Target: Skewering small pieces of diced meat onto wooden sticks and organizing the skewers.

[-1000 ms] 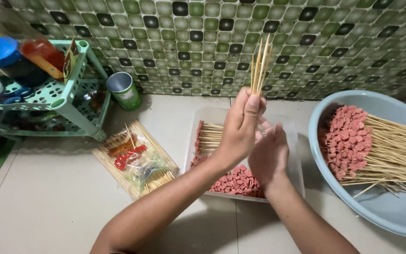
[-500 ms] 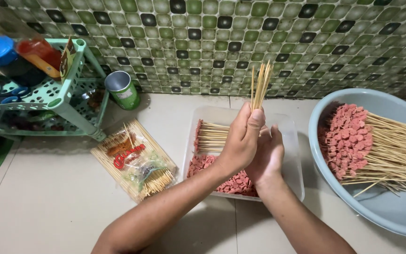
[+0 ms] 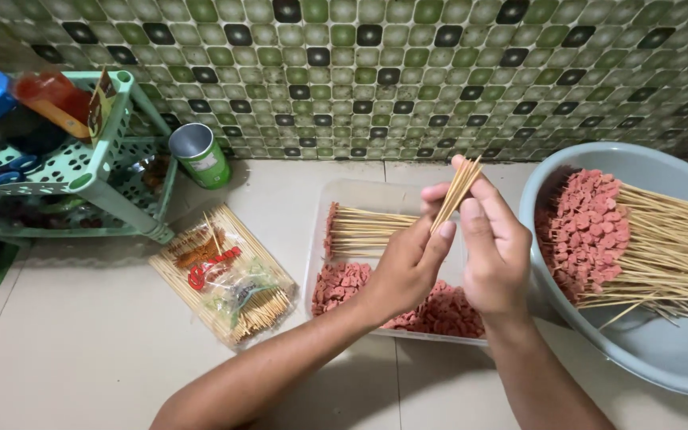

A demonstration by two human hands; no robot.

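Note:
My left hand (image 3: pixel 408 267) and my right hand (image 3: pixel 494 248) meet above a clear plastic tub (image 3: pixel 376 196). Together they pinch a small bundle of bamboo skewers (image 3: pixel 459 189), which leans to the right with its tips poking out past my right fingers. My left thumb and fingers press on the bundle's lower part. The tub holds pink sausage slices (image 3: pixel 342 284) and a row of loaded skewers (image 3: pixel 364 229) lying flat. My hands hide part of the tub's contents.
At right, a grey-blue basin (image 3: pixel 662 358) holds several skewers with pink slices (image 3: pixel 591 231). An open pack of bamboo skewers (image 3: pixel 224 279) lies on the floor at left. A green can (image 3: pixel 199 155) and a green plastic rack (image 3: pixel 97 171) stand by the tiled wall.
The bundle stood upright and tall above my hands; now it is lower, tilted right and mostly enclosed. My hands have shifted slightly right and apart around it.

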